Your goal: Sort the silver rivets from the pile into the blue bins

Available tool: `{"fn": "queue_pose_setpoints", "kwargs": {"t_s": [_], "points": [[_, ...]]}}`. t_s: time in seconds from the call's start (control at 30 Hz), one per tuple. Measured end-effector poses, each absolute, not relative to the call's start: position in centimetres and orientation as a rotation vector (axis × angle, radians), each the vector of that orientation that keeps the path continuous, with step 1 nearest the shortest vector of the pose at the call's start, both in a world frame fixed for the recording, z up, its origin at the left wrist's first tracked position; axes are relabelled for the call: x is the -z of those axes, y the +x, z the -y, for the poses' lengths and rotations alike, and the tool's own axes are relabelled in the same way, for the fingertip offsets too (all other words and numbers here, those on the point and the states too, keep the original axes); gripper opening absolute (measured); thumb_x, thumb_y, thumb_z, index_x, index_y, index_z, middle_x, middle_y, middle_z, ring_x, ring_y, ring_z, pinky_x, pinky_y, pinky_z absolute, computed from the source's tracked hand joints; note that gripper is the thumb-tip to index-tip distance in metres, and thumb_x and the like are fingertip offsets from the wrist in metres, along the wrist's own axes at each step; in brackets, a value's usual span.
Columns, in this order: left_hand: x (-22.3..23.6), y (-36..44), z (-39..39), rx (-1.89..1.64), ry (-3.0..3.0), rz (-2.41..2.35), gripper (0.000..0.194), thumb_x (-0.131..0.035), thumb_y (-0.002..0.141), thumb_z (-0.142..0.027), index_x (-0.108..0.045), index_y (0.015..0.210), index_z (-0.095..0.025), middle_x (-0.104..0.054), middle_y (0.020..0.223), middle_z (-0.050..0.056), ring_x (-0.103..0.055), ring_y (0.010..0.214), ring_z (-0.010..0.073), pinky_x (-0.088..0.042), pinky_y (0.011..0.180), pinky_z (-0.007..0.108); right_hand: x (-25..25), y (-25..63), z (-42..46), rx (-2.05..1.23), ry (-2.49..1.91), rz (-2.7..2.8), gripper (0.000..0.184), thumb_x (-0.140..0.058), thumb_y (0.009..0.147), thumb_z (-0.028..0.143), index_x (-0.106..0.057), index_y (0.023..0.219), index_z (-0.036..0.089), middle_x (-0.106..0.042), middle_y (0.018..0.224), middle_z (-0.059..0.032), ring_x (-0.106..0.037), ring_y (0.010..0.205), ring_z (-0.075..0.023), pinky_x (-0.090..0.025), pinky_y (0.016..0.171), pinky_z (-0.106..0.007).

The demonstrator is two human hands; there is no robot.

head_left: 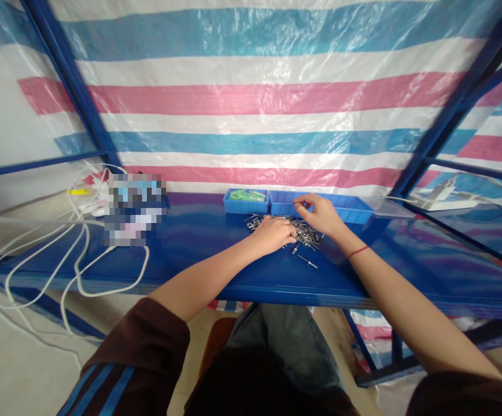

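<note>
A heap of metal blind rivets (309,234) lies on the blue tabletop, with a few strays in front, including a single rivet (307,262). My left hand (275,234) rests on the heap's near-left side, its fingers curled down; whatever is under the fingertips is hidden. Above the front edge of a long blue plastic bin (353,209) is my right hand (318,214). Its thumb and index finger are bent, with a small gap between the tips and nothing visible in them. A smaller blue bin (233,207) stands beside the long one, holding green packets (247,195).
White cables (81,289) loop over the table's left side, near a blurred-out patch. At the right lies a white power strip (444,199). Blue metal posts (442,110) frame a striped plastic sheet (255,92) behind the table (199,248).
</note>
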State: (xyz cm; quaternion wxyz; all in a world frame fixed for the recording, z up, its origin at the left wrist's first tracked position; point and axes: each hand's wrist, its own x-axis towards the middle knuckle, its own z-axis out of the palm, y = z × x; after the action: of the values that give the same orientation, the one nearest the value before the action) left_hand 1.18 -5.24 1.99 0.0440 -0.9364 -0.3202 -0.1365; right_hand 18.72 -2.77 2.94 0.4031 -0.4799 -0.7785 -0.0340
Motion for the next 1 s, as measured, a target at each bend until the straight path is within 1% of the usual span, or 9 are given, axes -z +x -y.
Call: {"fn": "queue_pose_setpoints", "kwargs": {"t_s": [0.1,0.23,0.4,0.5,0.6,0.73,0.8,0.9,1.0], "points": [[-1.8,1.2,5.2,0.408,-2.871,0.983,0.017,-0.050,0.092,-0.025,-0.066,0.091,-0.019,-0.066,0.101,0.004,-0.059,0.101,0.0194,-0.038,0.084,0.030,-3.0,18.8,2.8,0.073,-1.214,1.983,0.024,-0.051,0.081,0.027,-0.071,0.089,0.017,-0.071,0.088,-0.0083,-0.062,0.075,-0.0207,-0.048,0.074,-0.036],[-1.2,1.4,5.3,0.391,-2.798,0.968,0.021,-0.044,0.094,-0.026,-0.063,0.095,-0.017,-0.063,0.106,0.008,-0.055,0.104,0.0236,-0.040,0.083,0.033,-3.1,18.8,2.9,0.049,-1.228,2.015,0.024,-0.050,0.081,0.026,-0.071,0.086,0.016,-0.072,0.090,-0.0090,-0.062,0.075,-0.0203,-0.047,0.073,-0.034],[-1.4,1.2,5.2,0.555,-2.734,1.035,0.022,-0.038,0.097,-0.024,-0.058,0.100,-0.016,-0.063,0.102,0.008,-0.056,0.098,0.0231,-0.040,0.082,0.035,-3.5,18.8,3.4,-0.033,-1.177,2.081,0.024,-0.048,0.081,0.027,-0.070,0.081,0.017,-0.073,0.088,-0.0058,-0.062,0.073,-0.0182,-0.045,0.068,-0.030],[-1.9,0.9,4.8,0.778,-2.763,1.072,0.020,-0.037,0.098,-0.022,-0.055,0.100,-0.015,-0.065,0.098,0.007,-0.059,0.093,0.0203,-0.041,0.083,0.034,-3.9,18.7,3.9,-0.170,-1.117,2.166,0.030,-0.044,0.085,0.031,-0.068,0.074,0.017,-0.071,0.077,-0.0036,-0.060,0.069,-0.0158,-0.043,0.064,-0.028],[-2.1,0.6,4.3,1.068,-2.801,1.065,0.016,-0.040,0.096,-0.020,-0.056,0.093,-0.016,-0.065,0.096,0.005,-0.060,0.092,0.0170,-0.043,0.083,0.030,-4.1,18.6,4.2,-0.310,-1.064,2.179,0.037,-0.043,0.088,0.039,-0.066,0.069,0.016,-0.068,0.070,-0.0031,-0.058,0.066,-0.0145,-0.043,0.063,-0.027],[-1.9,0.6,3.9,1.426,-2.822,1.124,0.009,-0.049,0.091,-0.019,-0.057,0.087,-0.017,-0.067,0.089,0.003,-0.062,0.086,0.0153,-0.047,0.080,0.028,-4.2,18.6,4.2,-0.476,-1.007,2.112,0.037,-0.052,0.084,0.049,-0.068,0.077,0.017,-0.070,0.078,-0.0053,-0.060,0.073,-0.0166,-0.045,0.069,-0.030],[-1.7,0.7,3.6,1.618,-2.867,1.151,0.004,-0.054,0.087,-0.017,-0.058,0.088,-0.017,-0.068,0.086,0.003,-0.064,0.083,0.0143,-0.048,0.078,0.028,-4.1,18.6,4.1,-0.563,-0.984,2.087,0.038,-0.056,0.081,0.053,-0.069,0.080,0.017,-0.070,0.080,-0.0063,-0.060,0.074,-0.0172,-0.046,0.069,-0.031],[-1.2,0.9,3.0,1.930,-2.892,1.225,0.015,-0.061,0.081,-0.014,-0.057,0.095,-0.016,-0.070,0.084,0.003,-0.066,0.080,0.0138,-0.049,0.078,0.028,-4.0,18.5,3.9,-0.689,-0.959,2.026,0.039,-0.062,0.077,0.054,-0.069,0.084,0.016,-0.070,0.081,-0.0068,-0.059,0.070,-0.0162,-0.046,0.068,-0.031],[-0.9,1.0,2.5,2.184,-2.896,1.284,0.023,-0.066,0.077,-0.018,-0.057,0.099,-0.015,-0.070,0.085,0.005,-0.067,0.080,0.0150,-0.050,0.078,0.029,-3.9,18.3,3.8,-0.751,-0.967,1.926,0.039,-0.067,0.072,0.053,-0.068,0.087,0.017,-0.069,0.079,-0.0061,-0.058,0.067,-0.0149,-0.046,0.065,-0.031]]}}
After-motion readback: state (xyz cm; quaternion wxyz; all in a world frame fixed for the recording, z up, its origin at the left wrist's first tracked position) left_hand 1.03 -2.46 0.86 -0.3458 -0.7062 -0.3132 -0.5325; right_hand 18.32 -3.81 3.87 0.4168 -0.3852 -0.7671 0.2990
